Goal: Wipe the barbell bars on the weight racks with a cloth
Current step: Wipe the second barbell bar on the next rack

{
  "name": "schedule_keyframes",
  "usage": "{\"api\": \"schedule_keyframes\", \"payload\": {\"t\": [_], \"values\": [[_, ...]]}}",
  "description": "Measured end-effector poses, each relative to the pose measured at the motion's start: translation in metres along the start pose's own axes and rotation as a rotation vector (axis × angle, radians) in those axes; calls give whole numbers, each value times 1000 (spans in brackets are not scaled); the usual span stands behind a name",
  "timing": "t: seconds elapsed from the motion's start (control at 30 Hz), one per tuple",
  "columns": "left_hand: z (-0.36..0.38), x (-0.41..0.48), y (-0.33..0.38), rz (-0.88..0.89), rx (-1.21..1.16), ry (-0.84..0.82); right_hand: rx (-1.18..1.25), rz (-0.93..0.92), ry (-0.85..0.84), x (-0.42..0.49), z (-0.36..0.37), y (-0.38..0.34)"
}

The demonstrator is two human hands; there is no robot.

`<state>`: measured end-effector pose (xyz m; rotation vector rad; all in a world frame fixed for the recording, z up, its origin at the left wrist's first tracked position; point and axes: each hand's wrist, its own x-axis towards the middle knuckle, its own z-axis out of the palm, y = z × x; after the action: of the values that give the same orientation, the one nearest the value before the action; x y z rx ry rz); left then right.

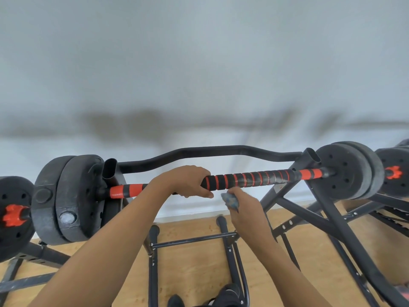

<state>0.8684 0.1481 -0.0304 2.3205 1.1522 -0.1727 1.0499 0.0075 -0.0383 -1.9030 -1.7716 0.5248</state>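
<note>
Clenching the stiff, likely heavy black-and-orange foam-wrapped barbell bar mid-span, left hand grip steadies it; right hand grip pinches a soft, light crumpled blue-grey cloth just below.

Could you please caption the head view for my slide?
Left hand grips the racked barbell bar; right hand holds a cloth just beneath it.

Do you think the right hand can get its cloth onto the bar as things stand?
Probably yes: right hand and cloth sit just below the bar, beside the left hand, nothing between.
</note>
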Motion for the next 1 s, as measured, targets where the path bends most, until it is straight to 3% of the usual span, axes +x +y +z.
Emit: {"api": "schedule_keyframes", "payload": {"t": [0.13, 0.5, 0.63, 0.73, 1.0], "values": [[-2, -2, 2, -18, 14, 8, 34, -101, 160, 33, -20, -18], [-5, -6, 4, -12, -36, -5, -278, -154, 36, 33, 2, -19], [-2, -5, 1, -6, -54, -11, -180, -119, -3, 20, -2, -14], [-2, -4, 1, -12, -56, 3, -81, -129, 75, 31, -10, -19], [-3, -4, -2, -24, -89, -5, -215, -159, -14, 43, -5, -25]]}}
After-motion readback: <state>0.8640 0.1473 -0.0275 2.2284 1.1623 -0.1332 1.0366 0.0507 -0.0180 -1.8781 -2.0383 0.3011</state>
